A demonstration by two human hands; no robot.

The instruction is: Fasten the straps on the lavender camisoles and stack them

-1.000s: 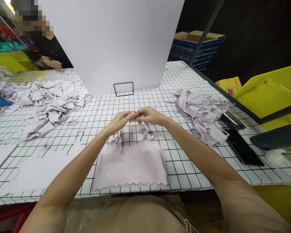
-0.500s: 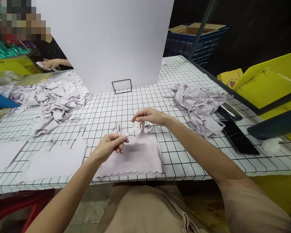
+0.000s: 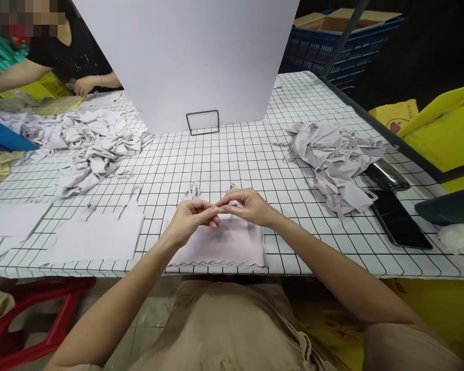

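A pale lilac camisole (image 3: 232,246), folded flat with a wavy hem, lies at the table's front edge, its looped straps partly hidden by my hands. Just above its upper part, my left hand (image 3: 188,220) has thumb and fingers pinched together. My right hand (image 3: 251,207) is pinched too, and its fingertips meet those of the left. Whatever sits between the fingertips is too small to make out. Left of it lie a second flat camisole (image 3: 100,234) with straps and further flat pieces (image 3: 11,221).
Crumpled garments heap at the right (image 3: 328,159) and the left (image 3: 96,149). A white panel (image 3: 193,56) with a wire stand (image 3: 203,122) rises behind. A phone (image 3: 402,219) and dark bottle (image 3: 386,175) lie right. Across the table, a co-worker's hand (image 3: 85,85) rests near the cloth.
My hands parted half a second ago, the left dropping over the camisole with something whitish between them, and now their fingertips meet again. The view has shifted. The co-worker's arms have moved.
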